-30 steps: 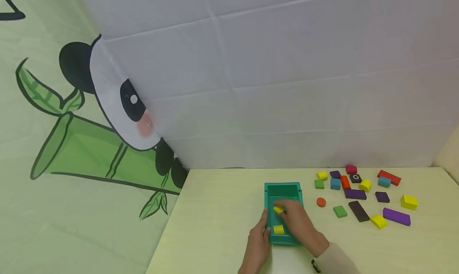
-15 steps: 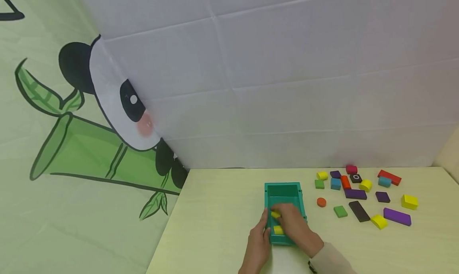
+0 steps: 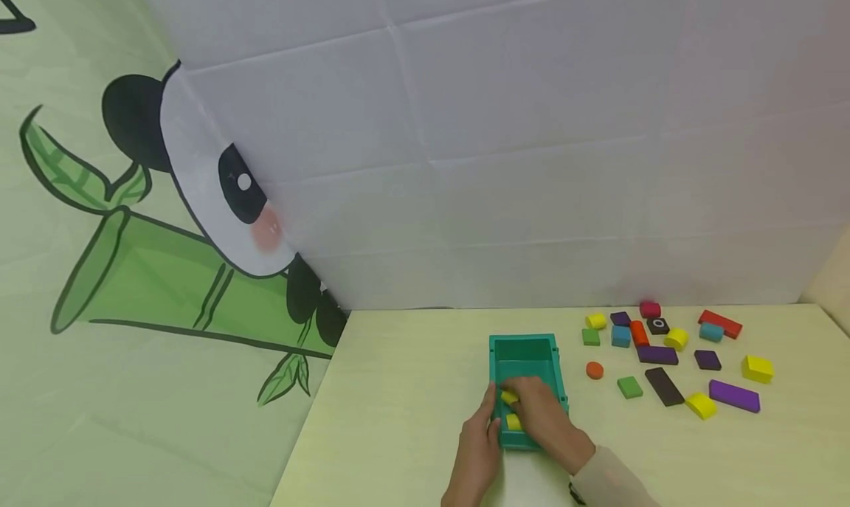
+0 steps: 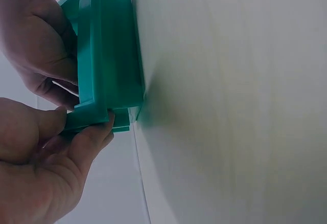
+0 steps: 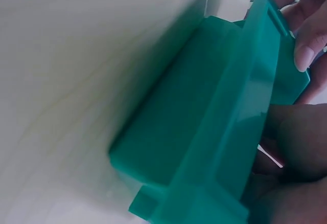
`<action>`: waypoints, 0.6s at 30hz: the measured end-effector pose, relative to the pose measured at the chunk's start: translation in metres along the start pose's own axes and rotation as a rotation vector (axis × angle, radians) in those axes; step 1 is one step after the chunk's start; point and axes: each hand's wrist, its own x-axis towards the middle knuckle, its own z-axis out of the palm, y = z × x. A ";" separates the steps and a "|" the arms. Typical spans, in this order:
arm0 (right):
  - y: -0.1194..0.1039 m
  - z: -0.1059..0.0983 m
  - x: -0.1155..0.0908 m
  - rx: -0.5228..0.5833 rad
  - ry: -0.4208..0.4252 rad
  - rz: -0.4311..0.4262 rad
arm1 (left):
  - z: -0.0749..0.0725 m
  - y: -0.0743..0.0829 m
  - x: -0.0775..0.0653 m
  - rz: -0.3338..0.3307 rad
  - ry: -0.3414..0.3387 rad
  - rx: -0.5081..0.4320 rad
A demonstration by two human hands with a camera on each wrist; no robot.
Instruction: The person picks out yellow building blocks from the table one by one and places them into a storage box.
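Note:
A teal plastic bin [image 3: 522,337] stands on the table in the head view. My left hand [image 3: 475,448] grips its left rim, thumb and fingers on either side of the wall, as the left wrist view shows [image 4: 51,157]. Reaching down inside, my right hand [image 3: 541,418] pinches a small yellow block [image 3: 509,397] by its fingertips. Just nearer lies a second yellow block [image 3: 513,422], partly covered by that hand. From the right wrist, the bin's outer wall [image 5: 168,121] hides both blocks.
Right of the bin, coloured wooden blocks lie scattered: an orange disc [image 3: 594,370], a green square [image 3: 629,387], a dark plank [image 3: 664,386], a purple bar [image 3: 733,396] and several others. A pale cloth wall [image 3: 531,160] rises behind the table's back edge.
Inside the bin, my right hand has shifted slightly left and nearer with the yellow block, close to the second one. The left hand keeps its hold on the rim.

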 end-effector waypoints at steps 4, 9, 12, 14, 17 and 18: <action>0.002 0.003 -0.001 -0.003 0.002 0.002 | 0.001 -0.001 0.000 0.007 0.002 -0.007; 0.004 0.005 0.000 -0.015 0.001 -0.004 | 0.001 -0.001 0.000 0.019 0.004 -0.010; 0.003 0.004 0.000 -0.019 0.001 -0.009 | 0.001 -0.002 0.000 0.026 0.008 -0.007; 0.003 0.004 0.000 -0.019 0.001 -0.011 | 0.001 -0.002 0.000 0.033 0.011 -0.005; 0.003 0.004 0.000 -0.018 0.005 -0.008 | 0.001 -0.003 0.001 0.038 0.011 -0.002; 0.003 0.004 0.000 -0.020 0.003 -0.008 | 0.001 -0.003 0.001 0.037 0.012 -0.002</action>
